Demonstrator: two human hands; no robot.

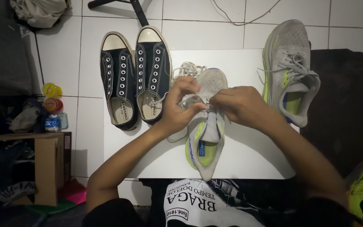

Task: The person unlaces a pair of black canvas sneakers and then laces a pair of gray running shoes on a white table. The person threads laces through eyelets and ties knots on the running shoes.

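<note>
A grey running shoe (209,138) with yellow-green trim lies toe-away on a white board (248,155) in front of me. My left hand (180,107) pinches its pale lace near the upper eyelets. My right hand (242,105) grips the lace on the shoe's other side, the two hands nearly touching over the tongue. Loose lace (188,68) is bunched beyond the toe. The matching grey shoe (290,69) lies at the board's right edge with its laces in.
A pair of black low-top canvas sneakers (136,77) without laces rests at the board's left. Small jars (52,96) and a cardboard box (47,166) sit on the tiled floor to the left. A dark mat (345,105) lies at right.
</note>
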